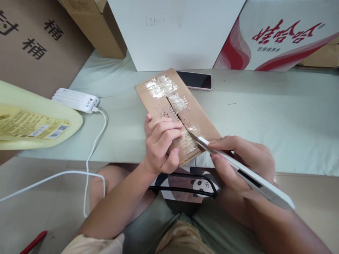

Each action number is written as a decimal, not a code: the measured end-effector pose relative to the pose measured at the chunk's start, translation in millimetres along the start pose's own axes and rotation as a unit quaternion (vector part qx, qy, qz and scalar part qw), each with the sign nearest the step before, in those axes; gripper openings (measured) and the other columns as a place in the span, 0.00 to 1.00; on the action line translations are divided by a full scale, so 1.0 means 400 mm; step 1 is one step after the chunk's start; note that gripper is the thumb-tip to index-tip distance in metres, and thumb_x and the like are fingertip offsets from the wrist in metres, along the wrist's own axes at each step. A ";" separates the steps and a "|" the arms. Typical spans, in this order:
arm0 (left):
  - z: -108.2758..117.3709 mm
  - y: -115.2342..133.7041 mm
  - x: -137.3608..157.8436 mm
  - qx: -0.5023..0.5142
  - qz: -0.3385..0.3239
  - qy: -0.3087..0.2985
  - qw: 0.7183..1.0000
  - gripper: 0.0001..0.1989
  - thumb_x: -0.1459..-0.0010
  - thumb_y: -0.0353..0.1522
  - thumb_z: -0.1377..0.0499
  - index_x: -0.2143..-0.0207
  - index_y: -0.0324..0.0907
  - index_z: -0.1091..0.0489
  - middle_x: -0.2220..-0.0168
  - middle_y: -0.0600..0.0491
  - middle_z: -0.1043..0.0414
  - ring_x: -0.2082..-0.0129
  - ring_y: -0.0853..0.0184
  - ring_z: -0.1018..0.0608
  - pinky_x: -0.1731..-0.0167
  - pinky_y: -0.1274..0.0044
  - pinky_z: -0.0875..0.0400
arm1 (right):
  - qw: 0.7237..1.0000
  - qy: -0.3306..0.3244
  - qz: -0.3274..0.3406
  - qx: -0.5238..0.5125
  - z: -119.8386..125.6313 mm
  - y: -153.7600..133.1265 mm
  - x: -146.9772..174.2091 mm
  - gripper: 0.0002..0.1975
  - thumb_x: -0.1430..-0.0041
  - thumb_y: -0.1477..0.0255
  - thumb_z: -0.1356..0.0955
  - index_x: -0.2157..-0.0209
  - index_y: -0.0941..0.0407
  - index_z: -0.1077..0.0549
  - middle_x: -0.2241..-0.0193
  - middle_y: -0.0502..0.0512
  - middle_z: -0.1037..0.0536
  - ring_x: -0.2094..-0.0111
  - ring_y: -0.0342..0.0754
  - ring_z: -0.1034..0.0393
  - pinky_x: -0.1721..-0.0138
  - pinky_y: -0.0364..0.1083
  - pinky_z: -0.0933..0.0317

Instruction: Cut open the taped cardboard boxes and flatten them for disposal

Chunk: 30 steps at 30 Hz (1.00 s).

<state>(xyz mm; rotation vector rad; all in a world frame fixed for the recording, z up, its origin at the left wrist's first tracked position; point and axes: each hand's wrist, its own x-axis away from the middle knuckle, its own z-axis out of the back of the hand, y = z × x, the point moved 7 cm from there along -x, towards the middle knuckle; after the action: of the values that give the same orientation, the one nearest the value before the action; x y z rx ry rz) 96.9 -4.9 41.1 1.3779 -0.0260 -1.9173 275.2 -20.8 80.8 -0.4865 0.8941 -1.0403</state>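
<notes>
A small brown cardboard box (pixel 197 114) lies tilted across the pale green cloth, with strips of clear tape over its centre seam. Part of that seam is a dark, open slit with ragged marks beside it. My left hand (pixel 161 143) grips the box's near left side, fingers bent over the top and thumb by the near edge. In my right hand (pixel 246 158) is a white utility knife (pixel 261 183). Its blade tip touches the taped seam near the close end of the box, just right of my left fingertips.
Behind the box lies a smartphone (pixel 200 80), in front of a white carton (pixel 174 35) and a red-and-white carton (pixel 280 42). To the left are a white power bank (pixel 75 100) with its cable (pixel 91 151) and a yellow bottle (pixel 39 121). A panda-printed surface (pixel 180 190) shows between my knees.
</notes>
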 end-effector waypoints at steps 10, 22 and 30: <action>-0.007 -0.005 0.003 -0.032 -0.003 -0.026 0.999 0.16 0.36 0.41 0.56 0.63 0.49 0.30 0.61 0.51 0.21 0.55 0.56 0.23 0.37 0.56 0.40 | 0.999 0.017 -0.005 0.029 0.019 -0.004 0.014 0.03 0.43 0.73 0.32 0.69 0.51 0.26 0.82 0.46 0.26 0.85 0.41 0.36 0.83 0.43 0.42; -0.010 -0.008 -0.001 -0.016 0.002 -0.024 1.000 0.17 0.36 0.43 0.56 0.64 0.49 0.30 0.62 0.50 0.21 0.56 0.56 0.23 0.37 0.56 0.40 | 0.997 0.048 -0.035 0.048 0.032 -0.023 0.040 0.05 0.42 0.72 0.34 0.71 0.51 0.26 0.81 0.47 0.27 0.84 0.43 0.36 0.81 0.44 0.42; -0.007 -0.004 -0.002 0.005 -0.008 -0.023 1.000 0.14 0.36 0.40 0.54 0.63 0.49 0.30 0.60 0.51 0.20 0.55 0.56 0.23 0.35 0.56 0.42 | 1.000 0.014 0.009 0.011 0.026 -0.009 0.022 0.04 0.44 0.74 0.34 0.70 0.52 0.27 0.83 0.44 0.27 0.87 0.39 0.38 0.85 0.41 0.46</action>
<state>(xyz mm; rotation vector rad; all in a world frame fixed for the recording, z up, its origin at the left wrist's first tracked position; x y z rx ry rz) 98.6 -2.2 39.9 1.3455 -0.0468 -1.9647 283.9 -30.8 85.8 -0.4461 0.9098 -1.0411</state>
